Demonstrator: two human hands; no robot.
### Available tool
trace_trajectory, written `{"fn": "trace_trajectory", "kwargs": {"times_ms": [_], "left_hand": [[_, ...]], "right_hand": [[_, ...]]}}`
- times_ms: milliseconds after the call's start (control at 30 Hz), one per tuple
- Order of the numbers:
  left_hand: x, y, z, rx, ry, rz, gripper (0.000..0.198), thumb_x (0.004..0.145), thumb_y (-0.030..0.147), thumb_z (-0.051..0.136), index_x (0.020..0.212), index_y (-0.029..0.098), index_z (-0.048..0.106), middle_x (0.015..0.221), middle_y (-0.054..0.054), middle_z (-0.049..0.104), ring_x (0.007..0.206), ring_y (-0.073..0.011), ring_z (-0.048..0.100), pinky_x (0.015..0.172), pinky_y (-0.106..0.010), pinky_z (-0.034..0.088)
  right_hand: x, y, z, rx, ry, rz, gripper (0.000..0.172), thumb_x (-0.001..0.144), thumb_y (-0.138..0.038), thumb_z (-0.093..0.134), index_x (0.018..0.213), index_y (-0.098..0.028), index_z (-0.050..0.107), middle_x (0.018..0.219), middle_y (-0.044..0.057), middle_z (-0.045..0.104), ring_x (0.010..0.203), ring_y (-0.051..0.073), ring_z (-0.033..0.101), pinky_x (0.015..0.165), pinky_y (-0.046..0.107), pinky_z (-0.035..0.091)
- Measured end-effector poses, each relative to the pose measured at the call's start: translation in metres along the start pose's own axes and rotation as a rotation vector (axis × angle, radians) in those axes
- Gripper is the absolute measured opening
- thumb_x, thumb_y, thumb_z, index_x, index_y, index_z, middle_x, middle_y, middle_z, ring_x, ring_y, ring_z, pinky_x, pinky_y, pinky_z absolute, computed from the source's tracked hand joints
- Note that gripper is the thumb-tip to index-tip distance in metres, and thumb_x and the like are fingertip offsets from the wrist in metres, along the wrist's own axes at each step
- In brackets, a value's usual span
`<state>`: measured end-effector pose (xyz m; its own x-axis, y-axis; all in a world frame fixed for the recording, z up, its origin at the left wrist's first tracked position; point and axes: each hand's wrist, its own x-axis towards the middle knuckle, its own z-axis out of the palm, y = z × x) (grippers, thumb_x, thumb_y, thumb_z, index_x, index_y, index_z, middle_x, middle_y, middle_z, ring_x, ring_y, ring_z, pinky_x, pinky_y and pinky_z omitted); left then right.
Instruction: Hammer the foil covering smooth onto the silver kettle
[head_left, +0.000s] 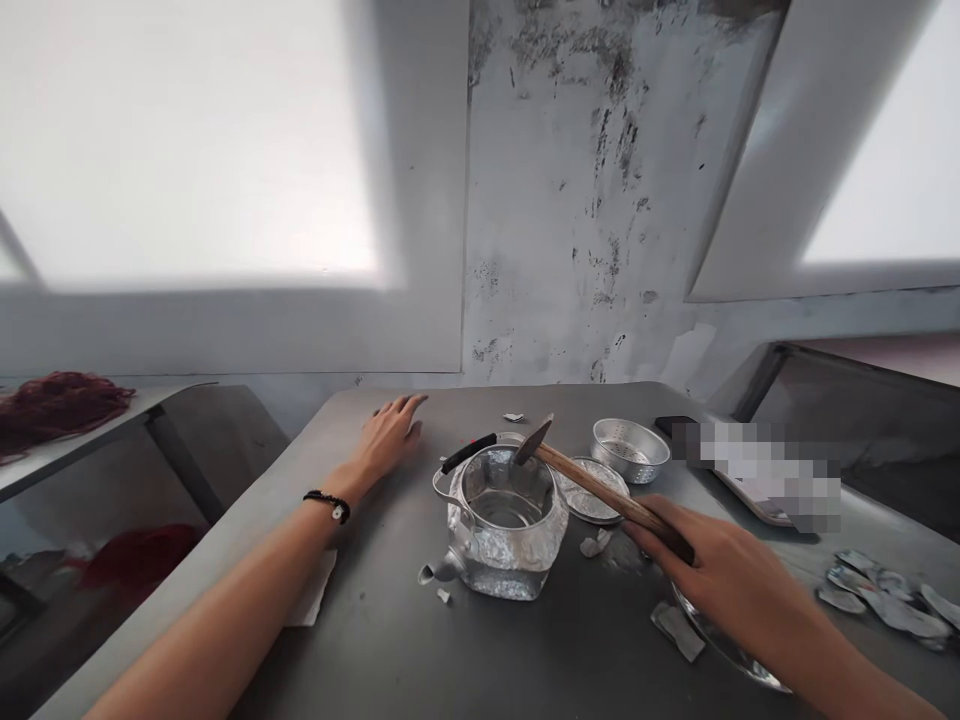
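Note:
A dented silver metal kettle (506, 560) stands on the grey table with its top uncovered and its spout toward the lower left. Its bail handle, with a black grip (469, 453), leans to the back left. My right hand (720, 560) is wrapped round the wooden handle of a hammer (592, 482), whose head is over the kettle's back rim; contact is unclear. Left of the kettle, my left hand (390, 435) reaches over the table, fingers outstretched and holding nothing. A round metal lid or disc (596, 492) lies right of the kettle.
Behind the disc sits a perforated metal bowl (631, 455). A tray-like object (739, 480), partly blurred out, lies at right. Crumpled scraps (885, 595) are at far right; a shiny metal dish (731, 650) is partly under my right arm. Reddish strands (60, 405) lie on a left-hand shelf.

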<state>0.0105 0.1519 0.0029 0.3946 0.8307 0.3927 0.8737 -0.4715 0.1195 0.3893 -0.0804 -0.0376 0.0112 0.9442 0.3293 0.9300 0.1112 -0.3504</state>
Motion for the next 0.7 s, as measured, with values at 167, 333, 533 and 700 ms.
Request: {"fn": "trace_trajectory", "kwargs": {"times_ms": [167,333,533,700], "left_hand": [[-0.019,0.043,-0.06,-0.28,0.073,0.067,0.051,0.115,0.048,0.039,0.157,0.02,0.049,0.154,-0.017,0.063,0.136,-0.0328,0.065,0.113,-0.047,0.053],[-0.11,0.058,-0.077,-0.738,-0.167,0.194,0.06,0.111,0.07,0.034,0.16,0.038,0.051,0.18,-0.007,0.034,0.157,-0.033,0.048,0.122,-0.047,0.05],[-0.153,0.056,-0.061,-0.707,-0.28,0.145,0.101,0.093,0.07,0.076,0.174,0.042,0.023,0.186,-0.014,0.013,0.167,-0.0438,0.026,0.128,-0.063,0.039],[-0.145,0.057,-0.053,-0.695,-0.28,0.249,0.121,0.075,0.054,0.098,0.171,0.037,0.027,0.186,-0.017,0.001,0.167,-0.0477,0.023,0.128,-0.066,0.04]], "right_hand": [[-0.005,-0.008,0.0,-0.003,0.053,0.018,0.045,0.108,-0.068,0.044,0.106,-0.033,0.073,0.089,0.0,0.081,0.077,0.026,0.077,0.061,0.031,0.048],[-0.003,-0.008,-0.008,0.066,0.015,0.005,0.043,0.106,-0.068,0.048,0.115,-0.035,0.075,0.093,0.0,0.083,0.08,0.028,0.08,0.061,0.032,0.052],[0.009,0.006,-0.008,0.115,-0.036,-0.043,0.048,0.102,-0.07,0.055,0.122,-0.033,0.077,0.096,0.004,0.085,0.081,0.03,0.082,0.061,0.034,0.058],[0.011,-0.001,-0.009,0.037,-0.022,-0.033,0.052,0.101,-0.074,0.055,0.122,-0.033,0.08,0.099,0.004,0.086,0.09,0.033,0.083,0.067,0.037,0.062]]}}
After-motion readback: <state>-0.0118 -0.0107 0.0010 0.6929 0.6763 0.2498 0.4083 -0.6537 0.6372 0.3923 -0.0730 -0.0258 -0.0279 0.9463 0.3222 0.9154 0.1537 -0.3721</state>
